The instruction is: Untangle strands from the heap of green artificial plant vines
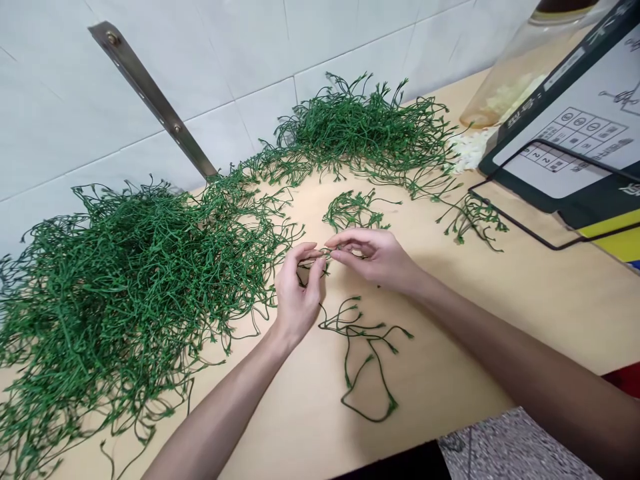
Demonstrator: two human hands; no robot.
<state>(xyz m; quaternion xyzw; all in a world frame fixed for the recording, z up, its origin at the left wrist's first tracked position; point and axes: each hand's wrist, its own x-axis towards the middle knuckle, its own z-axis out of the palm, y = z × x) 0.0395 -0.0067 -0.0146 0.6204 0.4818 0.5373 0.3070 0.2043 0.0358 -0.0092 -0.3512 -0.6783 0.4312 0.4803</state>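
A large heap of green branched stems [110, 280] covers the left of the wooden table [500, 313], reaching a metal bracket [150, 93] on the tiled wall. Just right of it, the left hand [296, 293] pinches 1 end of a green stem [360, 353] between thumb and fingers; the stem trails down onto the table toward the person. The right hand [373, 257] pinches the same stem, fingertips meeting the left's. Behind them lies a second heap [360, 130]; farther right stand a plastic jar [520, 73] and a printed card [575, 133].
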